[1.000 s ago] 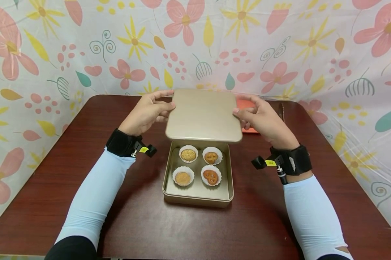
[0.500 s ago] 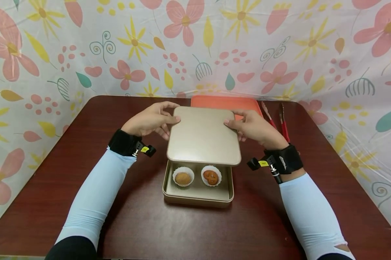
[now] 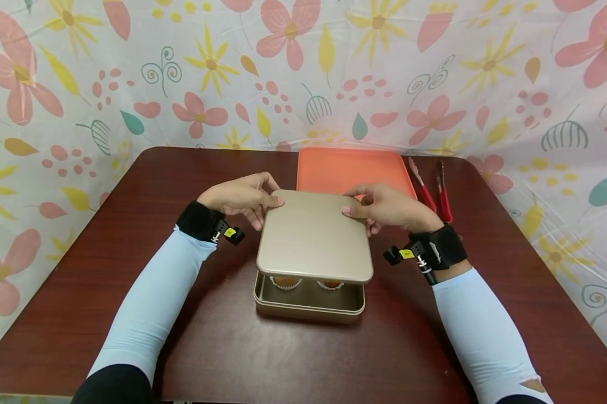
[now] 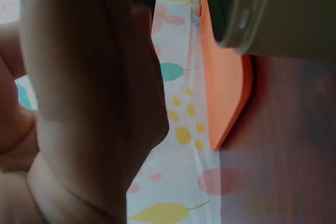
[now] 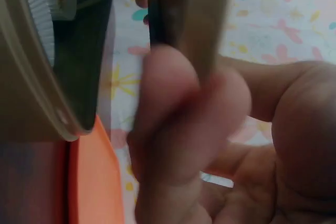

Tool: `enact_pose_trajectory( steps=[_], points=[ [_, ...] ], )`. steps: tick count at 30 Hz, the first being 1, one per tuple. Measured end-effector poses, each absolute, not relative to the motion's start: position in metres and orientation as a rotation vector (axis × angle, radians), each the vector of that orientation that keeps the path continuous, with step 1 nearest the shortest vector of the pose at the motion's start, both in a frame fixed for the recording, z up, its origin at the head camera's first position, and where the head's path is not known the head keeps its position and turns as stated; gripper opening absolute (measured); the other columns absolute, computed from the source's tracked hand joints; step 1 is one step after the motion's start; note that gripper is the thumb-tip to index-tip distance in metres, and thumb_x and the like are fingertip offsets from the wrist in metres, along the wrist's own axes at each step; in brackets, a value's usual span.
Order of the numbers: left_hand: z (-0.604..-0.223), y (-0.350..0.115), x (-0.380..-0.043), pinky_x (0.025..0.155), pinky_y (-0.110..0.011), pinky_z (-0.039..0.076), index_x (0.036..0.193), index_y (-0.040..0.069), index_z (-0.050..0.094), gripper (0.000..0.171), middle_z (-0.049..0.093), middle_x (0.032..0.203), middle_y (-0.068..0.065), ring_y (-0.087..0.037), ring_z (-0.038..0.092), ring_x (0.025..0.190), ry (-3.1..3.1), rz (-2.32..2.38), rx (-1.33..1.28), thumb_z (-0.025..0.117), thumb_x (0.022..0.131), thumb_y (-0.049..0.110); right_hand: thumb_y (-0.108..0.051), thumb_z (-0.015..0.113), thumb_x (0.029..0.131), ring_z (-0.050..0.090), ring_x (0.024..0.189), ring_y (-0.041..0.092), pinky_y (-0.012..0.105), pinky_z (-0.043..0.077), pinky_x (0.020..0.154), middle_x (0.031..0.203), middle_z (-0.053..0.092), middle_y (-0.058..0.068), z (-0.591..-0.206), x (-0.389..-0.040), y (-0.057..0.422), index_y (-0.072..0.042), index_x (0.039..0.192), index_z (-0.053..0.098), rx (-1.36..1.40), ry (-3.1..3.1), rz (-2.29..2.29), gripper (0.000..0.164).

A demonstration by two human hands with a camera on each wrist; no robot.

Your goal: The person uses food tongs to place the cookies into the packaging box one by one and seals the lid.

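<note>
Both hands hold a gold square tin lid (image 3: 315, 235) level over the matching tin box (image 3: 309, 312). My left hand (image 3: 245, 197) pinches the lid's far left corner, thumb on top. At the far right corner my right hand (image 3: 391, 207) grips it the same way. Under the lid's front edge show two cookies in white paper cups, a left one (image 3: 285, 282) and a right one (image 3: 330, 284); the back of the box is hidden. The right wrist view shows a gap between the lid (image 5: 202, 19) and the box wall (image 5: 26, 93), with paper cups (image 5: 39, 24) inside.
An orange tray (image 3: 351, 168) lies at the back of the brown table (image 3: 222, 348). Right of it are red-handled tongs (image 3: 444, 196). A flowered cloth (image 3: 303, 73) hangs behind the table.
Both hands have brought the lid toward the person and lower over the box, covering the back cookies and most of the front ones. The orange tray and tongs have come into fuller view.
</note>
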State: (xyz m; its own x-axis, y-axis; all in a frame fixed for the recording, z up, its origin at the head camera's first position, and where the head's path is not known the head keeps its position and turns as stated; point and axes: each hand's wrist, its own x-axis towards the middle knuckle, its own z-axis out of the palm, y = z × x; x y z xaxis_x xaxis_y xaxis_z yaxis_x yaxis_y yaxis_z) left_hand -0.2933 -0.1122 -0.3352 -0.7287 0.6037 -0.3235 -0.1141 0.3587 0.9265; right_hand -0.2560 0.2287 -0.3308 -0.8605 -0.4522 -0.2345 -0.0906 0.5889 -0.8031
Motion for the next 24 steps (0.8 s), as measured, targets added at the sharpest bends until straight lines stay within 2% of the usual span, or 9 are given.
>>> enact_pose_trajectory(
  steps=[5, 8, 13, 18, 24],
  points=[
    [-0.338, -0.111, -0.294, 0.053, -0.033, 0.062, 0.123, 0.006, 0.033, 0.042, 0.065, 0.088, -0.020, -0.025, 0.063, 0.053, 1.947, 1.379, 0.416, 0.067, 0.102, 0.019, -0.037, 0.071, 0.098, 0.065, 0.062, 0.030, 0.055, 0.063, 0.069, 0.092, 0.059, 0.020, -0.335, -0.255, 0.224, -0.015, 0.150, 0.047, -0.430, 2.328, -1.122, 0.061],
    [-0.340, -0.111, -0.295, 0.052, -0.033, 0.061, 0.121, 0.006, 0.034, 0.039, 0.065, 0.087, -0.020, -0.025, 0.063, 0.052, 1.938, 1.373, 0.420, 0.066, 0.102, 0.018, -0.038, 0.070, 0.099, 0.064, 0.060, 0.029, 0.053, 0.064, 0.067, 0.088, 0.057, 0.020, -0.337, -0.256, 0.222, -0.014, 0.150, 0.048, -0.444, 2.318, -1.103, 0.060],
    [-0.344, -0.111, -0.295, 0.054, -0.036, 0.063, 0.118, 0.003, 0.038, 0.033, 0.060, 0.096, -0.018, -0.026, 0.064, 0.053, 1.927, 1.369, 0.442, 0.065, 0.102, 0.014, -0.035, 0.070, 0.099, 0.063, 0.062, 0.027, 0.046, 0.064, 0.063, 0.098, 0.056, 0.021, -0.340, -0.256, 0.222, -0.011, 0.150, 0.046, -0.446, 2.307, -1.097, 0.061],
    [-0.347, -0.109, -0.295, 0.056, -0.037, 0.064, 0.118, 0.001, 0.037, 0.031, 0.056, 0.104, -0.019, -0.025, 0.066, 0.056, 1.920, 1.337, 0.479, 0.063, 0.103, 0.012, -0.028, 0.068, 0.101, 0.065, 0.062, 0.027, 0.052, 0.064, 0.065, 0.107, 0.053, 0.022, -0.341, -0.255, 0.221, -0.006, 0.151, 0.042, -0.460, 2.283, -1.076, 0.061],
    [-0.347, -0.109, -0.293, 0.057, -0.037, 0.064, 0.118, 0.000, 0.037, 0.031, 0.059, 0.104, -0.020, -0.026, 0.067, 0.056, 1.920, 1.296, 0.488, 0.062, 0.104, 0.011, -0.026, 0.070, 0.100, 0.067, 0.066, 0.029, 0.055, 0.063, 0.066, 0.109, 0.054, 0.021, -0.341, -0.252, 0.218, -0.008, 0.147, 0.046, -0.479, 2.261, -1.056, 0.056]
  ],
)
